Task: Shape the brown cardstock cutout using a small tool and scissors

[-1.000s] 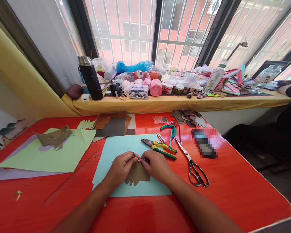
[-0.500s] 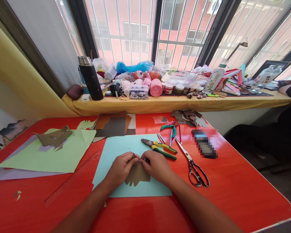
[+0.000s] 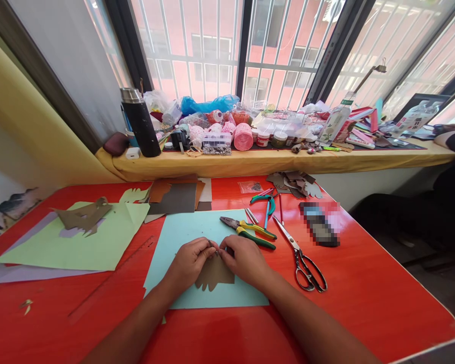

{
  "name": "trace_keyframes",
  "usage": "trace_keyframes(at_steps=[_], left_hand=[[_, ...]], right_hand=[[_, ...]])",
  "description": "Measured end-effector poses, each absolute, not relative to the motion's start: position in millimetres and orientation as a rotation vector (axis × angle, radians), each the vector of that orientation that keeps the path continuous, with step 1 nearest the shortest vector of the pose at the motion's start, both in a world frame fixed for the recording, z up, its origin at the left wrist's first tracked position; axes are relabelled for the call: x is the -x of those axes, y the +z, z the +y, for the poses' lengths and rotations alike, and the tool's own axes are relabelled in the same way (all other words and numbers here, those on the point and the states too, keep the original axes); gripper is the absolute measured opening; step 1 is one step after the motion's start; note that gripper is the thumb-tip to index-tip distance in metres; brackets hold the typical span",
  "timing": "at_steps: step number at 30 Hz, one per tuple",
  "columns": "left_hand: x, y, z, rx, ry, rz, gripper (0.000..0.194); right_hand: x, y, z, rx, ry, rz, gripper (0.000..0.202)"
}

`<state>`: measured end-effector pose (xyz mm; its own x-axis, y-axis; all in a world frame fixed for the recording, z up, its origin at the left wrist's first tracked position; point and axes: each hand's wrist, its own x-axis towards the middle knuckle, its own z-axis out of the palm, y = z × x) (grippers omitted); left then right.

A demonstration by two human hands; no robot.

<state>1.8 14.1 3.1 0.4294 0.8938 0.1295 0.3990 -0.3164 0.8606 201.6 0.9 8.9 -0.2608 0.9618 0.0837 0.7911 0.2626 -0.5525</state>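
The left hand [image 3: 191, 259] has thumb and fingertip pressed together on a small dark piece [image 3: 211, 244] at the far edge of a brown cutout [image 3: 219, 274]. The right hand [image 3: 245, 257] has its fingertips drawn in to the same spot; what they pinch is hidden, so that cannot be told. The cutout lies over the middle of a blue sheet [image 3: 184, 225], toward its near edge.

The hold looks narrow, so the dark piece could slip out if the fingertips roll, and uneven pulling might crease the cutout. The blue sheet seems loose; a pressing wrist could shift it and drag the pliers [image 3: 252, 231] resting across its right edge.

The cutout is matt and thin, straight on its right, with rounded, finger-like lobes along its near edge. The pliers have dull metal noses and smooth yellow-and-green grips. Beyond them, polished scissors [image 3: 299, 255] with dark looped handles lie between the blue sheet and the right edge of the glossy red table [image 3: 371, 293]. Crumpled-looking scraps [image 3: 293, 183] heap by its far right corner.
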Motion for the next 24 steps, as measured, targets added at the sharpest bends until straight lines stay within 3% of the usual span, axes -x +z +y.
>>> trace_keyframes(at_steps=[16, 24], left_hand=[[-2.6, 2.5, 13.5, -1.954, 0.783, 1.112, 0.031], [-2.3, 8.7, 15.1, -1.83, 0.816, 1.122, 0.03]], right_hand=[[-201.5, 6.7, 0.9, 1.585, 0.551, -2.118, 0.017], [-199.8, 8.6, 0.6, 1.611, 0.548, -2.144, 0.009]])
